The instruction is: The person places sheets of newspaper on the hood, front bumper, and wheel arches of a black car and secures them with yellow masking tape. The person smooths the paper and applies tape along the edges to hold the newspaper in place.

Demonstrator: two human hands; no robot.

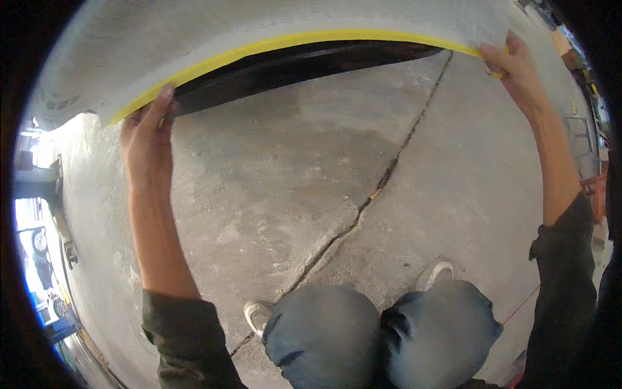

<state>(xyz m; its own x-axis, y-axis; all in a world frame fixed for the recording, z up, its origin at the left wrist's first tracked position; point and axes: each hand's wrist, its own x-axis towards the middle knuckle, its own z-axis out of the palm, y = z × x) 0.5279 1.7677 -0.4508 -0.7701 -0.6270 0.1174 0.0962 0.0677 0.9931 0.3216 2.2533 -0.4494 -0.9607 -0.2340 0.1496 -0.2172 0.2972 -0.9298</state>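
Note:
A long strip of yellow tape point(311, 35) runs along the curved lower edge of a large pale grey panel point(259, 16) at the top of the view. My left hand point(150, 123) pinches the taped edge near its left end, thumb on the front and the other fingers partly hidden behind. Far to the right, my right hand point(512, 65) is closed on the other end of the strip, and a bit of yellow shows under its fingers. Below the edge, between the hands, a dark glossy black part point(291, 68) shows.
Grey concrete floor point(259, 175) lies beneath, with a long dark crack point(337, 243) crossing it. My bent knees and light shoes point(259, 316) are at the bottom. Vehicles point(40, 243) stand in bright light at far left. Boxes point(565, 48) and a red frame point(593, 194) line the right rim.

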